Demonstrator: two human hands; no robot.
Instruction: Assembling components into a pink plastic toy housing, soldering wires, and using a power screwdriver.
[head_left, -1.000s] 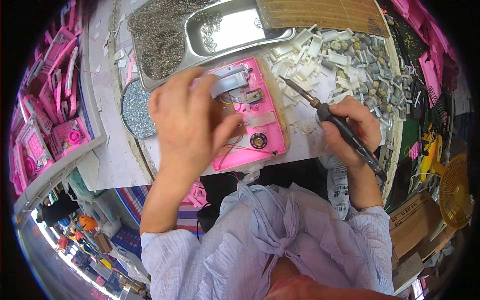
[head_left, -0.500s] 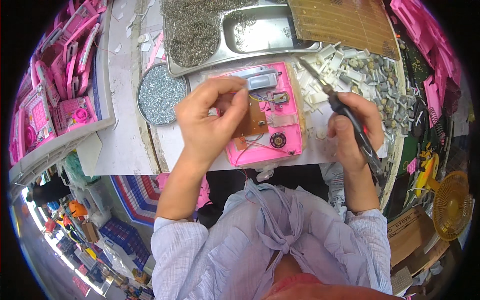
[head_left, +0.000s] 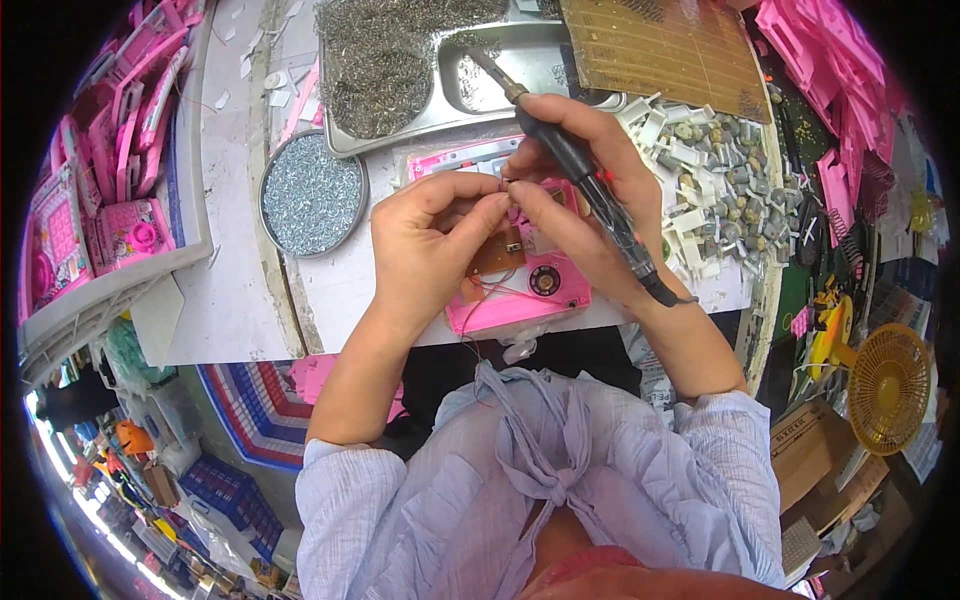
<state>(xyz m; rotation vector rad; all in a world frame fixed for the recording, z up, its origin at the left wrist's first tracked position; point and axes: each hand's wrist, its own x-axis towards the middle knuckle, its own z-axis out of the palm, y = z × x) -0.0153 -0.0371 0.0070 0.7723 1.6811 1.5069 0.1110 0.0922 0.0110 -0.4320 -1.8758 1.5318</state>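
A pink plastic toy housing (head_left: 480,316) lies open on the table before me, with a brown circuit board (head_left: 492,258), a round black speaker (head_left: 545,281) and thin wires inside. Over its board, my left hand (head_left: 425,232) is closed in a pinch. The tiny thing between those fingertips is too small to name. My right hand (head_left: 578,236) grips a black-handled soldering iron (head_left: 562,147), its metal tip pointing up and away over the steel tray. Right thumb and fingertips meet the left ones above the housing, and both hands hide its upper part.
A round dish of small screws (head_left: 313,195) stands left of the housing. Behind lie a steel tray (head_left: 436,122) of springs and a cardboard sheet (head_left: 665,60). White plastic parts (head_left: 665,150) and small grey parts (head_left: 740,190) are heaped right. Far left, a crate (head_left: 150,272) holds pink housings.
My right hand has come left with the soldering iron, from beside the white parts to over the housing, and its fingertips now meet the left hand's. The left hand stays pinched, nearly in place.
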